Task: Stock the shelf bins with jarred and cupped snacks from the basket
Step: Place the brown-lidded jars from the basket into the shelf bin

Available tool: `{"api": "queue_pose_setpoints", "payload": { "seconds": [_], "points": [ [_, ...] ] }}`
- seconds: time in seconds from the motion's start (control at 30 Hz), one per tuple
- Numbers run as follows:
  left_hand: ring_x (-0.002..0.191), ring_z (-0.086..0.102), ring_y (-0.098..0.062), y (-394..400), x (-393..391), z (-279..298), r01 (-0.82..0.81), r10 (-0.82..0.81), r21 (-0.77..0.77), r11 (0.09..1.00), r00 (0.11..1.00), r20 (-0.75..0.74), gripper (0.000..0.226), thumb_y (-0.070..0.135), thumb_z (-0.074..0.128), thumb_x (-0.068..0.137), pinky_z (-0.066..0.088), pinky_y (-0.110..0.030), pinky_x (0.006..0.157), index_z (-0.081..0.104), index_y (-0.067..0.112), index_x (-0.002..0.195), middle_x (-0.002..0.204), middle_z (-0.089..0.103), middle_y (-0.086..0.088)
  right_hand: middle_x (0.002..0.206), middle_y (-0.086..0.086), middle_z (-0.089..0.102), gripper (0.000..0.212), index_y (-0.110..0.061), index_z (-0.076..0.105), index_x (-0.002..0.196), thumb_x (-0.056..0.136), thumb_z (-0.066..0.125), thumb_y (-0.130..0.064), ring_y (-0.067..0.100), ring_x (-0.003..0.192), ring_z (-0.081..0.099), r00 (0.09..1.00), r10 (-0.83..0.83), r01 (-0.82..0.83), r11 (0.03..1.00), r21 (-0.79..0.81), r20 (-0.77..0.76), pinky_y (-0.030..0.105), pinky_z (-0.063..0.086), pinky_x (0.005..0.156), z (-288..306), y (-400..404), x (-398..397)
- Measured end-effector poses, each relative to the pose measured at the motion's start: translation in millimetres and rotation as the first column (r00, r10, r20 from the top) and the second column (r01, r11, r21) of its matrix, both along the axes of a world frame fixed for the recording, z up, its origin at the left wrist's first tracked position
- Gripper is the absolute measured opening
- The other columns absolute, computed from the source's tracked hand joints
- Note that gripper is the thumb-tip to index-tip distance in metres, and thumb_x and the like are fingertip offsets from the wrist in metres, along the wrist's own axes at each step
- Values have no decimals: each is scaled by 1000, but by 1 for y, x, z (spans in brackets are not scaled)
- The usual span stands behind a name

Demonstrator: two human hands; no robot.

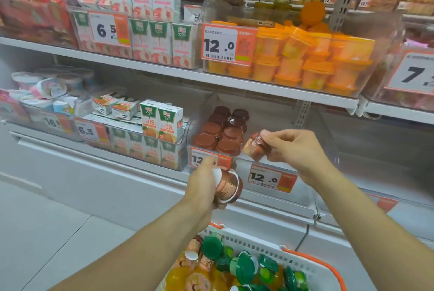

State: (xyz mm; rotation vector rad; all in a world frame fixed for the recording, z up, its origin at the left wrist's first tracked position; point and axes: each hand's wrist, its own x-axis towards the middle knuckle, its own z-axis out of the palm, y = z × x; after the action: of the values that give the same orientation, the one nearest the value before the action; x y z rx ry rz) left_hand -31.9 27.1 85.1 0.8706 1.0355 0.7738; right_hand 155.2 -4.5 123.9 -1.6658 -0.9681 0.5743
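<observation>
My left hand [203,185] grips a brown cup snack [229,187], tilted on its side, in front of the lower shelf's edge. My right hand [291,147] pinches a second brown cup [254,147] by its top, just over the front wall of a clear shelf bin [202,114]. That bin holds several brown-lidded cups [223,131] at its left side. Below me, a white basket with orange handles [312,265] contains green-lidded, orange and brown cups [237,265].
The upper shelf carries a bin of orange cups [312,65] and juice cartons [152,32]. More juice cartons [162,124] fill the bin left of the brown cups. Price tags reading 12.0 [270,178] hang on the bin fronts. To the right is a see-through bin [375,140].
</observation>
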Motion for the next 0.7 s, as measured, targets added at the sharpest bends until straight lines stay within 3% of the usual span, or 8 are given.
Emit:
{"api": "queue_pose_setpoints", "payload": {
  "seconds": [0.1, 0.2, 0.43, 0.6, 0.7],
  "points": [
    [47, 55, -22, 6, -4, -4, 18, -17, -13, 1000, 999, 35, 25, 39, 48, 98, 37, -22, 46, 61, 17, 97, 80, 61, -13, 65, 3, 74, 31, -20, 79, 74, 78, 79, -50, 21, 65, 73, 985, -57, 73, 993, -95, 160, 45, 61, 80, -4, 15, 16],
    [47, 56, -23, 10, -6, -7, 19, -18, -26, 999, 999, 31, 24, 36, 48, 99, 37, -23, 45, 60, 15, 99, 82, 60, -16, 65, 3, 74, 32, -18, 78, 75, 78, 79, -50, 19, 65, 74, 966, -45, 98, 975, -199, 255, 41, 61, 81, -8, 28, 26],
    [51, 54, -28, 13, -12, -8, 14, -8, -91, 996, 998, 68, 29, 33, 47, 101, 40, -26, 42, 57, 6, 99, 75, 58, -19, 65, 3, 74, 34, -17, 76, 76, 78, 79, -51, 15, 61, 73, 957, 33, 87, 916, -393, 287, 39, 60, 84, -24, 54, 34],
    [48, 53, -27, 13, -13, -9, 8, 3, -110, 994, 995, 100, 32, 33, 44, 103, 41, -24, 36, 58, 5, 95, 66, 59, -17, 65, 2, 73, 36, -17, 75, 76, 83, 73, -52, 11, 70, 70, 934, -105, 187, 958, -217, 343, 29, 52, 76, -13, 60, 37],
    [49, 54, -27, 13, -9, -7, 20, -4, -109, 994, 990, 141, 40, 34, 40, 103, 42, -24, 37, 64, 2, 97, 66, 63, -17, 74, 2, 73, 31, -20, 68, 68, 84, 74, -45, 17, 76, 71, 948, -210, 229, 972, -52, 239, 38, 57, 83, -2, 76, 38]
  ]
}}
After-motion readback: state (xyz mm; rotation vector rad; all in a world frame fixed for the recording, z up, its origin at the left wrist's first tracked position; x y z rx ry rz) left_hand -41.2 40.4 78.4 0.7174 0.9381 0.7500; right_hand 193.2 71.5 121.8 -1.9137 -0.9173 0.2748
